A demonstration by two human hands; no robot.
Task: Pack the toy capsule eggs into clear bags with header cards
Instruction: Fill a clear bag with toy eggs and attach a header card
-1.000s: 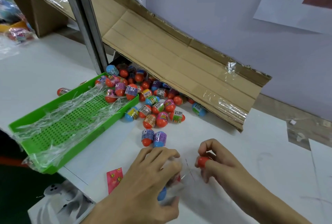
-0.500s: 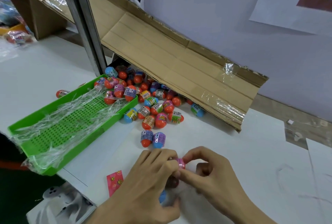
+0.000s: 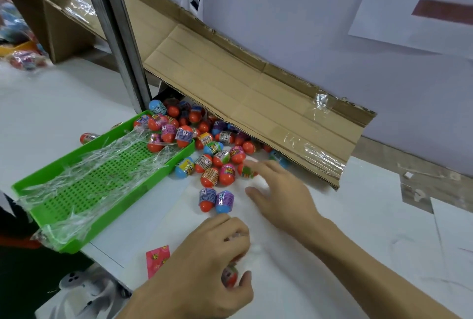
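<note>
Orange-and-blue plastic capsule eggs with printed label bands (image 3: pixel 204 144), loose lot, are heaped on the white tabletop (image 3: pixel 64 103) beneath the slanted brown cardboard chute (image 3: pixel 243 93); some are spilled onto the far end of the green perforated plastic tray (image 3: pixel 107 180), which is lined with crinkled clear film.

Item, right hand (image 3: pixel 279 190): held flat, fingers extended and nothing gripped, fingertips blurred at the near right edge of the heap, touching or just short of an orange egg with a green label (image 3: pixel 245 171); contact cannot be told.

Item, two eggs, one orange-tipped (image 3: pixel 206 199) and one blue-tipped (image 3: pixel 224 201): stood apart from the heap, side by side, long axes pointed roughly toward the viewer, just left of the right hand and just beyond the left.

Item, left hand (image 3: pixel 204 262): fingers curled around a clear bag (image 3: pixel 231 274) in which an orange egg is seen, resting on the table nearest the viewer. A pink printed header card (image 3: pixel 156 258) is laid just left of it.

The next egg is judged nearer the right hand; the bag mouth is hidden.
</note>
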